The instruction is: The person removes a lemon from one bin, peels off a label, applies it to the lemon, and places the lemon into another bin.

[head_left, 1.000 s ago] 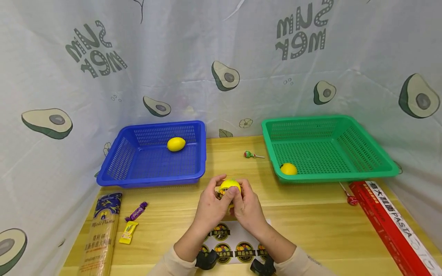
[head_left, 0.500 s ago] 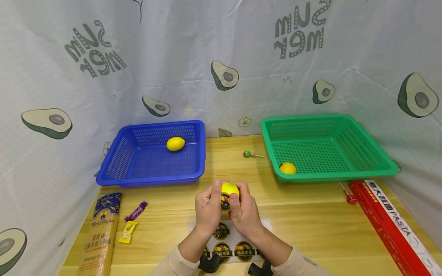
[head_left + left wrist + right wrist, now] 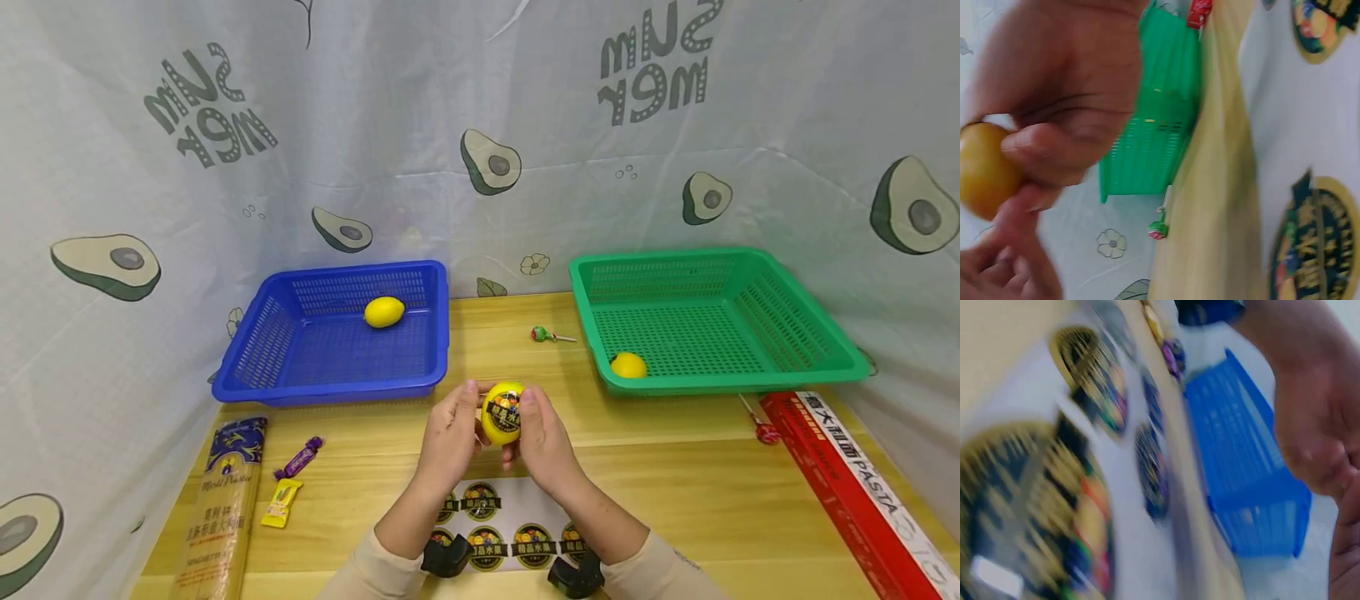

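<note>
Both hands hold a yellow lemon (image 3: 496,427) above the table in the head view. A round black-and-gold fruit sticker (image 3: 506,412) on it faces up. My left hand (image 3: 446,437) grips its left side, its fingers partly behind the fruit. My right hand (image 3: 549,442) has its thumb against the right side, with fingertips below. In the left wrist view the lemon (image 3: 988,169) sits blurred between fingers. Beneath the hands lies a white sheet (image 3: 517,506) with several matching stickers (image 3: 533,546). The right wrist view does not show the lemon.
A blue basket (image 3: 330,390) holds one lemon (image 3: 384,312). A green basket (image 3: 738,383) holds a yellow fruit (image 3: 628,365). Around them lie lollipops (image 3: 542,334), wrapped candies (image 3: 281,502), a pasta bag (image 3: 221,508) and a red pasta box (image 3: 840,492). A curtain (image 3: 420,108) hangs behind.
The lemon has turned in the hands, so its sticker now faces up toward the head camera. The right thumb has shifted from the front to the lemon's right side.
</note>
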Available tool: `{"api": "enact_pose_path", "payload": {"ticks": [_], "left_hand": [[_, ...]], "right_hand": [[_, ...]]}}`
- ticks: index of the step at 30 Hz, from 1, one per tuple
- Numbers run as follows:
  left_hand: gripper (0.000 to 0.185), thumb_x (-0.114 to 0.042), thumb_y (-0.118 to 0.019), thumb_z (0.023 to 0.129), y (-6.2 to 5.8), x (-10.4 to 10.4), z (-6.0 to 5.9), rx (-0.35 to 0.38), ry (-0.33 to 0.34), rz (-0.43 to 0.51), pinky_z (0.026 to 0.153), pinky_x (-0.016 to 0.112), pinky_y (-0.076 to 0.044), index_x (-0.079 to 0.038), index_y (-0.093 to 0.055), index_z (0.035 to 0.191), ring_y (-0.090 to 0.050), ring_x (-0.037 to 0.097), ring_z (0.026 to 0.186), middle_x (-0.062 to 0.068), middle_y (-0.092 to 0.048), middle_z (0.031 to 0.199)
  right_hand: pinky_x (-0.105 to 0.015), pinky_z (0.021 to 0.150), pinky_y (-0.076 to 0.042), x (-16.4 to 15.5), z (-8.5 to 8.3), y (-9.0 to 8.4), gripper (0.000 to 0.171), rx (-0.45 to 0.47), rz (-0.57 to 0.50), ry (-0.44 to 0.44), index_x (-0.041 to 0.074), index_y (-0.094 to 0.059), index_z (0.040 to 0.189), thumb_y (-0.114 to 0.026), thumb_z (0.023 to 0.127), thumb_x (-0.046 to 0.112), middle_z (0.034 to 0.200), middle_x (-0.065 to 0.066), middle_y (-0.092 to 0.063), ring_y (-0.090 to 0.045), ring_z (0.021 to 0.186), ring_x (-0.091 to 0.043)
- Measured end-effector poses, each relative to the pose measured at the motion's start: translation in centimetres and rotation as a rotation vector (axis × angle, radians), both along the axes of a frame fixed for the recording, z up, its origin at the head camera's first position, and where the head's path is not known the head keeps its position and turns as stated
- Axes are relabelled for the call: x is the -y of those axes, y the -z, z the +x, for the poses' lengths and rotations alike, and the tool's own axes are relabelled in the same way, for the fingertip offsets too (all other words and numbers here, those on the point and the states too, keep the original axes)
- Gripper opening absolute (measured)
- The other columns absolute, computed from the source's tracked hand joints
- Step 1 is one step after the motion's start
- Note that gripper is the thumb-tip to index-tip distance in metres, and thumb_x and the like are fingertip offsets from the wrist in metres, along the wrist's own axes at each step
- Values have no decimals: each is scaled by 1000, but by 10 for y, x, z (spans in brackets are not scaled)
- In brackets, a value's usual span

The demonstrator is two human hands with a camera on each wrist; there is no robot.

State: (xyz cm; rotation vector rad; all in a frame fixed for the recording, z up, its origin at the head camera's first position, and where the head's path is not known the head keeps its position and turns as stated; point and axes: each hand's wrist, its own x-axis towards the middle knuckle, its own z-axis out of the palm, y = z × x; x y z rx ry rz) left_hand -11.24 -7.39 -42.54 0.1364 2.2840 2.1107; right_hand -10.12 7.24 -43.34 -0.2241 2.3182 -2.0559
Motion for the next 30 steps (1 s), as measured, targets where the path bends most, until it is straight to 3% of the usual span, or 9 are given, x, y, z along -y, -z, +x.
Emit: {"api": "enact_pose_path", "payload": {"ticks": [2,4,9,15,24,27,30], "left_hand": [[44,-40,-49,108,-2,0,0,40,92,8,52,28,-54,-5,-65,130,-59,17,63,19,-68,108],[44,-36,-57,105,-3,-1,0,81,141,44,55,27,-57,-3,-61,135,-61,16,67,20,-65,111],[45,-29,-65,101,-2,-3,-2,120,156,115,55,22,-55,-1,-58,136,-62,15,66,19,-62,114],[41,-22,-68,99,0,-3,-1,94,183,130,56,21,-54,-3,-60,135,-62,17,67,18,-62,115],[44,-17,-67,99,-1,-1,-1,148,232,260,60,27,-60,2,-52,136,-65,12,63,12,-57,112],[45,-17,-65,99,-2,-3,0,192,220,321,61,26,-61,3,-48,136,-67,12,63,9,-56,112],[44,-19,-59,101,-2,-5,0,217,214,371,63,25,-61,2,-44,136,-68,11,65,9,-56,111]], "right_hand": [[-44,47,-56,-6,-5,-4,48,65,-5,3,3,-51,114,-20,113,40,70,-11,-58,-55,48,-17],[-44,48,-57,-11,-8,-7,51,101,-4,-34,0,-50,117,-19,113,41,70,-11,-59,-56,49,-17],[-48,52,-60,-19,-15,-12,51,91,62,-138,-2,-47,120,-22,113,41,76,-13,-60,-60,53,-18],[-51,50,-59,-22,-16,-12,45,64,179,-55,4,-59,111,-30,113,39,77,-13,-59,-59,48,-20],[-53,50,-58,-22,-17,-15,68,168,98,29,2,-63,124,-16,112,49,74,-13,-61,-57,45,-22],[-50,50,-58,-20,-14,-14,63,100,106,24,2,-63,124,-18,113,45,76,-14,-62,-59,47,-21],[-37,53,-59,-16,-10,-10,45,-61,230,53,5,-62,125,-35,112,38,82,-13,-66,-61,59,-15]]}}
